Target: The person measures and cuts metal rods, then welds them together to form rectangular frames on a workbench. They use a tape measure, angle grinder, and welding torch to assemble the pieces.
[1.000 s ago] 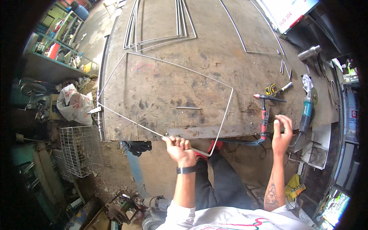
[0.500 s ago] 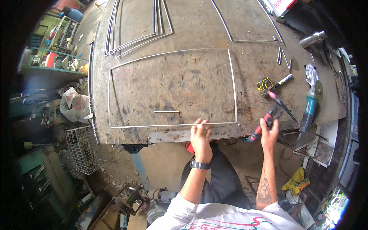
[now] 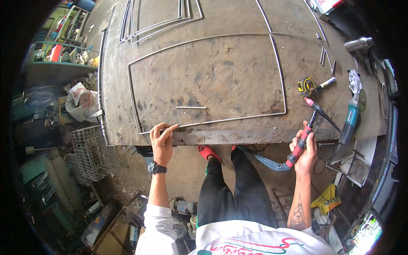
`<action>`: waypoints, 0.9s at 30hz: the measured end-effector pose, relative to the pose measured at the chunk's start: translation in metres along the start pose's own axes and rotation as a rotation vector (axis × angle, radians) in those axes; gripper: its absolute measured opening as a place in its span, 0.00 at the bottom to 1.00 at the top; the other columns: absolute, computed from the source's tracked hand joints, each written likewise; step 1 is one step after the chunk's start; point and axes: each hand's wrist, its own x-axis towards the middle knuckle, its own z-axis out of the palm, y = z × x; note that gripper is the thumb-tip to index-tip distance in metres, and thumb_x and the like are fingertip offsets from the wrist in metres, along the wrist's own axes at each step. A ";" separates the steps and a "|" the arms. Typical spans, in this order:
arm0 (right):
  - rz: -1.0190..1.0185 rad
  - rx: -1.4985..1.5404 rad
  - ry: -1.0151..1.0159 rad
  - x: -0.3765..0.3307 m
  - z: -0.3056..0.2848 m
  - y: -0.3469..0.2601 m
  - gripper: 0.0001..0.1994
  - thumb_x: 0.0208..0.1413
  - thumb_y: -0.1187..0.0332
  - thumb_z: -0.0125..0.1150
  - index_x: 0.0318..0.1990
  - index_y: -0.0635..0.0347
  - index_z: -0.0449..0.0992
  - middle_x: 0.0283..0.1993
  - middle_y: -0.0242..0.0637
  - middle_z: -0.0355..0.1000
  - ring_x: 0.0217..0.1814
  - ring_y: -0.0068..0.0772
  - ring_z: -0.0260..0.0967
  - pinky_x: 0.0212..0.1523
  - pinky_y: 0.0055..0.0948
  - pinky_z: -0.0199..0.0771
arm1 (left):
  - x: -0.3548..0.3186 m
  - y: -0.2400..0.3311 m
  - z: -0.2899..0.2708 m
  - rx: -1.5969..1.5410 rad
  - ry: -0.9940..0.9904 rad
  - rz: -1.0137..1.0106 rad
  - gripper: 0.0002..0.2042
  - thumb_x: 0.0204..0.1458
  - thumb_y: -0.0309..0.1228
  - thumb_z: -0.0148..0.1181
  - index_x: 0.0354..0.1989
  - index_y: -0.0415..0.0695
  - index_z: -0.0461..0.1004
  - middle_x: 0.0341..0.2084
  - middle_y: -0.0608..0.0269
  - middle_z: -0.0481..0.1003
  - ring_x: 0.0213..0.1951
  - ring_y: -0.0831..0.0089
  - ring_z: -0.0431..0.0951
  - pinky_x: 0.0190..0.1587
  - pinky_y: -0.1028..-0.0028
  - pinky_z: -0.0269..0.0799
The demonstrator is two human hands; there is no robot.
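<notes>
A rectangular frame of thin metal rod [image 3: 282,85] lies flat on the wooden workbench, its near side slanting toward the front edge at the left. Close to its near-left corner, my left hand [image 3: 162,142] pinches the near rod between the fingers. My right hand [image 3: 305,155], just past the front edge, is wrapped round a red-and-black welding torch [image 3: 300,146]. The torch's pink tip [image 3: 309,101] points up and away over the bench, with a grey-blue cable sleeve at its lower end. Inside the frame lies a short loose rod [image 3: 191,107].
Beyond the torch lie a yellow-and-black tape measure [image 3: 306,86], a marker [image 3: 327,82] and a teal angle grinder [image 3: 350,121]. More rod frames [image 3: 165,20] are stacked at the far left. Short rod pieces [image 3: 327,59] lie far right. A wire basket [image 3: 87,151] stands left of the bench.
My left hand has moved left along the near rod and now grips it. The frame has shifted right and turned slightly. The torch has swung more upright in my right hand.
</notes>
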 end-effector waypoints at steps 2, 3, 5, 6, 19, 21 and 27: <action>-0.014 -0.042 -0.031 -0.008 0.018 0.007 0.28 0.77 0.54 0.53 0.75 0.59 0.64 0.47 0.31 0.72 0.37 0.23 0.69 0.35 0.25 0.70 | -0.002 -0.015 0.004 -0.003 -0.029 0.054 0.20 0.52 0.17 0.63 0.50 0.55 0.87 0.46 0.61 0.77 0.52 0.57 0.73 0.60 0.59 0.67; -0.025 -0.085 -0.046 -0.014 0.031 0.009 0.27 0.76 0.54 0.54 0.75 0.60 0.64 0.47 0.32 0.72 0.37 0.23 0.69 0.35 0.26 0.71 | -0.002 -0.019 0.005 -0.021 -0.030 0.071 0.20 0.52 0.17 0.63 0.48 0.55 0.88 0.45 0.61 0.77 0.51 0.57 0.73 0.59 0.59 0.67; -0.038 -0.198 -0.052 -0.022 0.037 0.017 0.28 0.75 0.58 0.58 0.76 0.57 0.61 0.45 0.36 0.73 0.36 0.22 0.70 0.34 0.25 0.73 | -0.001 -0.024 0.006 -0.065 -0.040 0.082 0.19 0.51 0.17 0.63 0.46 0.54 0.88 0.43 0.61 0.77 0.51 0.57 0.72 0.60 0.60 0.65; -0.094 -0.289 -0.044 -0.028 0.044 0.018 0.29 0.75 0.59 0.59 0.77 0.55 0.59 0.45 0.37 0.74 0.35 0.22 0.71 0.33 0.25 0.73 | 0.000 -0.026 0.006 -0.056 -0.043 0.097 0.18 0.51 0.18 0.64 0.46 0.54 0.88 0.43 0.62 0.76 0.52 0.57 0.72 0.61 0.60 0.64; -0.337 -0.540 0.065 -0.065 0.120 0.019 0.31 0.74 0.64 0.60 0.78 0.50 0.54 0.44 0.47 0.81 0.28 0.22 0.71 0.29 0.24 0.74 | 0.008 -0.038 -0.006 -0.159 -0.057 0.120 0.17 0.51 0.17 0.64 0.44 0.54 0.88 0.41 0.64 0.76 0.48 0.60 0.73 0.56 0.61 0.67; -0.340 -0.530 0.078 -0.068 0.121 0.021 0.31 0.74 0.64 0.61 0.78 0.50 0.54 0.44 0.47 0.81 0.28 0.22 0.72 0.29 0.23 0.74 | 0.012 -0.035 -0.007 -0.154 -0.033 0.155 0.19 0.50 0.17 0.64 0.45 0.54 0.88 0.40 0.63 0.76 0.46 0.59 0.74 0.53 0.62 0.69; -0.354 -0.513 0.169 -0.086 0.103 0.011 0.30 0.74 0.64 0.61 0.77 0.51 0.55 0.44 0.47 0.81 0.29 0.23 0.73 0.29 0.25 0.75 | -0.007 -0.056 -0.022 -0.093 -0.013 0.160 0.20 0.51 0.14 0.63 0.46 0.53 0.89 0.40 0.61 0.76 0.45 0.59 0.75 0.50 0.62 0.72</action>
